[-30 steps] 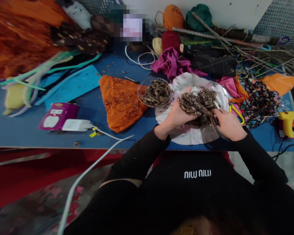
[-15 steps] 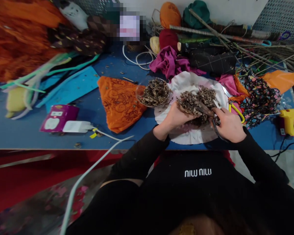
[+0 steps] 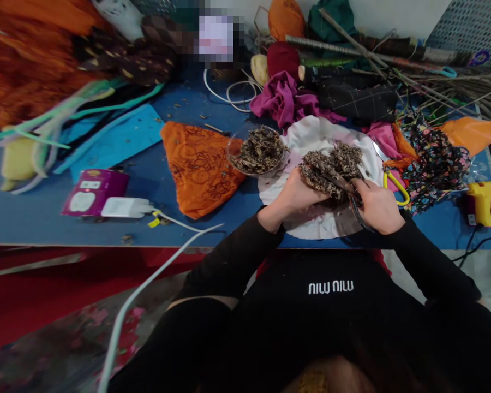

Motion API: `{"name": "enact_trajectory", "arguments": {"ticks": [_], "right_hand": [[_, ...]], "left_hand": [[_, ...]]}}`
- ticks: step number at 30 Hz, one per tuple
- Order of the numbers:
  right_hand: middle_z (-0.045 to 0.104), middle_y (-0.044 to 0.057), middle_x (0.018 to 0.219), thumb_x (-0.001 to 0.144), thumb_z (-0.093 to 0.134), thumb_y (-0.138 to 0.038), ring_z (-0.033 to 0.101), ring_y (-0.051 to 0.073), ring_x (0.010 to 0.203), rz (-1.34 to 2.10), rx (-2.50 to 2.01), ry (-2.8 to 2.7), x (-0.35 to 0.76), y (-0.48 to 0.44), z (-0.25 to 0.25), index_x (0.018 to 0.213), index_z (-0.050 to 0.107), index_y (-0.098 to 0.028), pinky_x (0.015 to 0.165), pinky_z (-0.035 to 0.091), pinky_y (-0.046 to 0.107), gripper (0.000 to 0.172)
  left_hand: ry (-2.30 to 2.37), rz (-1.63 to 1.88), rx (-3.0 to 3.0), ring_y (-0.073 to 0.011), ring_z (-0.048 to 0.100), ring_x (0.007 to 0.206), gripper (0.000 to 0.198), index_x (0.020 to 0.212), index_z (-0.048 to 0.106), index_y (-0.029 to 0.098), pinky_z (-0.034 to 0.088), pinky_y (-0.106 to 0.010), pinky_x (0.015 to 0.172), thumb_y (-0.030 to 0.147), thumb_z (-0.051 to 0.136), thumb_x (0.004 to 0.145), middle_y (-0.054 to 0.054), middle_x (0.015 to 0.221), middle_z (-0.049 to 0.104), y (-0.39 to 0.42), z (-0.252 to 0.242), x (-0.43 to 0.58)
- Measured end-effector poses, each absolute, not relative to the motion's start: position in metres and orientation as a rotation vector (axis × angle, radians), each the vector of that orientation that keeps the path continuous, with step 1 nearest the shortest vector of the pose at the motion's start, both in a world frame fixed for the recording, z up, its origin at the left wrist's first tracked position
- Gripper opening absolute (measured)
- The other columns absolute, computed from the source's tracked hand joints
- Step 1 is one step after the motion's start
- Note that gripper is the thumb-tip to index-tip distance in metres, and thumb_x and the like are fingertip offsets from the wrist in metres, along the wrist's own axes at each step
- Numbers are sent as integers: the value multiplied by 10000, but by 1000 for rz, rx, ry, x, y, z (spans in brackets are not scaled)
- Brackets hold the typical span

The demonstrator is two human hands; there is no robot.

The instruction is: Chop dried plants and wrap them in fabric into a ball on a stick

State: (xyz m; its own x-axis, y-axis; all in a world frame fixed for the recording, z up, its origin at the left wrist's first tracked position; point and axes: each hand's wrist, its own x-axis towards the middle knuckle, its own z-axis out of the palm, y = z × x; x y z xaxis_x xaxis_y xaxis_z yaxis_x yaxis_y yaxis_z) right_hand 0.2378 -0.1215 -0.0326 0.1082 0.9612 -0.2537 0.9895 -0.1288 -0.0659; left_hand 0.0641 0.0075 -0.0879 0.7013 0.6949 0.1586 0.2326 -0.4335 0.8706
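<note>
My left hand (image 3: 297, 194) cups a clump of dried brown plant bits (image 3: 318, 172) over a white cloth (image 3: 311, 136) on the blue table. My right hand (image 3: 374, 206) is closed around the dark handles of a pair of scissors (image 3: 347, 191), whose blades reach into that clump. More of the dried bits (image 3: 346, 155) lie heaped on the cloth just beyond. A clear bowl (image 3: 258, 152) filled with the same dried bits stands directly left of the cloth.
An orange patterned cloth (image 3: 198, 166) lies left of the bowl. Yellow-handled scissors (image 3: 395, 185), floral fabric (image 3: 433, 164) and a yellow glue gun (image 3: 485, 199) are at the right. A white charger (image 3: 125, 207) with cable and a purple box (image 3: 92, 191) sit left; yarn balls and sticks line the back.
Both hands have stayed over the white cloth with the clump and scissors; my right hand has edged slightly left toward the clump. The view has shifted a little.
</note>
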Motion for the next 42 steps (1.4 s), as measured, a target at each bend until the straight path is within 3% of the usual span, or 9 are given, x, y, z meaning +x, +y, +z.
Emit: {"name": "enact_trajectory", "arguments": {"ticks": [4, 9, 17, 27, 30, 35, 39, 42], "right_hand": [[675, 225, 1286, 980, 501, -319, 695, 330, 1055, -328, 2270, 2032, 231, -118, -29, 1480, 525, -78, 779, 479, 365, 556], [693, 210, 1271, 984, 453, -257, 707, 336, 1035, -368, 2251, 1954, 231, -112, -29, 1436, 561, -93, 774, 476, 375, 494], [660, 221, 1309, 965, 493, -288, 692, 331, 1048, -318, 2281, 1994, 229, -114, -30, 1482, 511, -91, 785, 472, 368, 554], [725, 194, 1200, 962, 439, -191, 712, 328, 1017, -395, 2259, 1885, 228, -111, -36, 1342, 614, -105, 746, 441, 360, 427], [716, 183, 1223, 977, 456, -264, 706, 325, 996, -377, 2331, 1926, 235, -113, -35, 1390, 595, -128, 749, 455, 363, 458], [639, 190, 1294, 954, 524, -428, 662, 338, 1046, -329, 2463, 2145, 258, -126, -25, 1464, 528, -138, 857, 510, 411, 587], [616, 198, 1247, 922, 568, -448, 628, 355, 1074, -336, 2419, 2233, 265, -140, -24, 1445, 523, -118, 899, 516, 446, 620], [613, 206, 1226, 916, 581, -437, 625, 358, 1059, -296, 2390, 2179, 256, -141, -29, 1455, 513, -97, 907, 505, 452, 641]], "left_hand": [[717, 584, 1978, -261, 782, 944, 202, 875, 734, 167, 654, -357, 912, 167, 811, 688, -56, 923, 830, 4, -87, 65], [714, 637, 1963, -282, 782, 946, 239, 907, 732, 154, 653, -385, 904, 192, 819, 687, -72, 935, 827, 5, -85, 64], [757, 575, 1985, -260, 772, 874, 206, 833, 720, 169, 652, -359, 848, 127, 784, 641, -35, 861, 816, 1, -83, 67], [807, 548, 1975, -275, 764, 849, 182, 782, 675, 163, 649, -390, 841, 136, 786, 640, -53, 808, 785, 5, -87, 68], [771, 575, 1907, -300, 776, 930, 243, 883, 711, 151, 647, -424, 897, 210, 814, 671, -93, 930, 814, 9, -90, 66], [627, 715, 1749, -323, 723, 1218, 694, 1230, 685, 155, 565, -460, 1122, 444, 929, 648, -147, 1274, 769, 18, -86, 62], [637, 710, 1735, -326, 728, 1206, 625, 1133, 705, 165, 562, -480, 1128, 536, 919, 678, -146, 1218, 784, 17, -86, 62], [682, 696, 1752, -327, 732, 1190, 576, 1082, 715, 172, 573, -482, 1113, 500, 939, 664, -140, 1173, 796, 14, -88, 64]]}}
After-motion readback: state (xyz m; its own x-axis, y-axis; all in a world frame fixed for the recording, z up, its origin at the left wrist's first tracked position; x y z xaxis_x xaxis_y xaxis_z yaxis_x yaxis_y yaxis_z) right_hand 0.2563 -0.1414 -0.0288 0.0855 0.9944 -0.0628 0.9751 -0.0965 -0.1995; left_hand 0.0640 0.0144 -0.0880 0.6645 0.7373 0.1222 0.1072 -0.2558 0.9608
